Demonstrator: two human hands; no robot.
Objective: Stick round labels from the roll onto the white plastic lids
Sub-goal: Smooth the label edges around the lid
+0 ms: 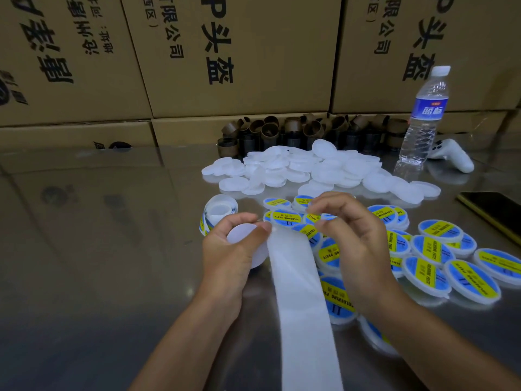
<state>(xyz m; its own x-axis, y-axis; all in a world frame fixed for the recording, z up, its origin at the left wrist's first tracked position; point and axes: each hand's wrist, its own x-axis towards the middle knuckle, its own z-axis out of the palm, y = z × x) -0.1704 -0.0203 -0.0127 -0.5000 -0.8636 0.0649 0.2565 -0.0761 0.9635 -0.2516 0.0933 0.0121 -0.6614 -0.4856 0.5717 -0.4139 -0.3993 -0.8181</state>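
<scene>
While the left hand curls its fingers round a bare white plastic lid, thumb pressed over the rim, its grip is clamped on that lid just above the worktop. Close beside it, the right hand has thumb and forefinger pinched together on what looks like a round label, blue and yellow, though it is hard to separate from the labelled lids behind it.

Between the two hands a white backing strip starts at the left thumb and runs down toward the lower edge of the view. The label roll stands on the worktop just beyond the left hand.

Labelled lids lie scattered and overlapping under and to the right of the right hand. Farther back is a heap of unlabelled lids. Behind that sit brown tube cores, a water bottle and a white game controller, with a phone at the right edge. Printed cardboard boxes form the back wall.
</scene>
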